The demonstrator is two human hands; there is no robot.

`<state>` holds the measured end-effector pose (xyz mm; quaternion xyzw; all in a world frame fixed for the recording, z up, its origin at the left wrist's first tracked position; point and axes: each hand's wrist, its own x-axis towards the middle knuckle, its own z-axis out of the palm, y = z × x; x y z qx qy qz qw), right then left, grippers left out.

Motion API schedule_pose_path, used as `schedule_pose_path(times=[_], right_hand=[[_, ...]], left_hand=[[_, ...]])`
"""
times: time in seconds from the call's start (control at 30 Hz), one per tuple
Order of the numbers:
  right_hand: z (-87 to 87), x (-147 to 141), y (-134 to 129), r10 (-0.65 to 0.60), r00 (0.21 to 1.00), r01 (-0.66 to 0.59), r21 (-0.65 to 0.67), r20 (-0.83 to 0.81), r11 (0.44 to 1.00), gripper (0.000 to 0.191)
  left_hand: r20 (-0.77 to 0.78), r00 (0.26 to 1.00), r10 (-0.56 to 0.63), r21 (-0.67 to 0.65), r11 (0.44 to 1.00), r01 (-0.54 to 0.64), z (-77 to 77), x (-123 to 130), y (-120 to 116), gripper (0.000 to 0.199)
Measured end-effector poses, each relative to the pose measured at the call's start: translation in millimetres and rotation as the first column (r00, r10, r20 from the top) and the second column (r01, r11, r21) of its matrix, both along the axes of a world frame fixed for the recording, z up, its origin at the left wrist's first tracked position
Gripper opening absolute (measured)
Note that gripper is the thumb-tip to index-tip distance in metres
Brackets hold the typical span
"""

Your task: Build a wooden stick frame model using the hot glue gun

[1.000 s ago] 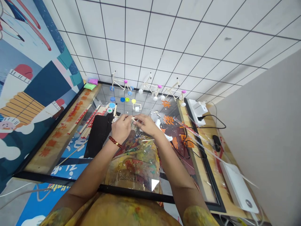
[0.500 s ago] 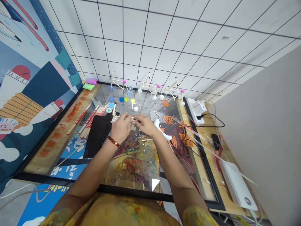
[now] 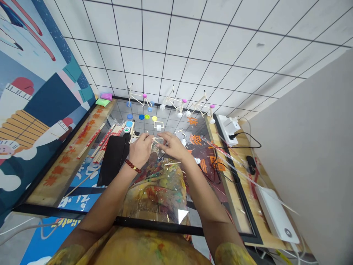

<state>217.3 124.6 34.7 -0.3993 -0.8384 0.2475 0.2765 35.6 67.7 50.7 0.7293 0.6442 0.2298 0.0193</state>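
My left hand, with a beaded bracelet at its wrist, is closed on a small frame of thin wooden sticks. Part of this frame sticks out on the hand's left side, and its middle is hidden by the fingers. Just right of the stick ends, my right hand has its thumb and fingers apart, with nothing visible gripped between them. A white glue gun lies behind the right hand, mostly covered by it. Beyond both hands rests a small square stick frame with a white piece on it.
Several stick models with coloured discs stand along the far edge by the tiled wall. Coloured lids lie before them. To the left are red-wrapped chopsticks and a black sheet. Cables and a white power strip are right.
My right thumb and fingers have parted from the stick ends and the hand has shifted slightly right, covering more of the glue gun. My left hand keeps its hold.
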Motion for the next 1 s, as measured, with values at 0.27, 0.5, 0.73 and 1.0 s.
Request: schedule_pose_path(times=[0.27,0.5,0.73,1.0], right_hand=[[33.8,61,1,-0.283,0.959,0.28,0.136,0.004,0.95,0.026],[22.9,73,-12,-0.266,0.955,0.261,0.052,0.129,0.964,0.021],[3.8,15,-7,-0.102,0.987,0.105,-0.021,0.125,0.994,0.046],[-2.4,-11,8,-0.01,0.993,0.012,-0.022,0.118,1.0,0.029]], left_hand=[[-0.002,1.0,-0.011,0.016,1.0,0.012,-5.3,-3,2,0.033],[0.007,1.0,-0.016,0.007,1.0,0.015,-2.8,-1,1,0.031],[0.022,1.0,-0.017,0.024,1.0,0.017,-2.5,-1,1,0.031],[0.018,0.999,-0.035,0.026,0.999,0.034,-7.8,-5,4,0.033]])
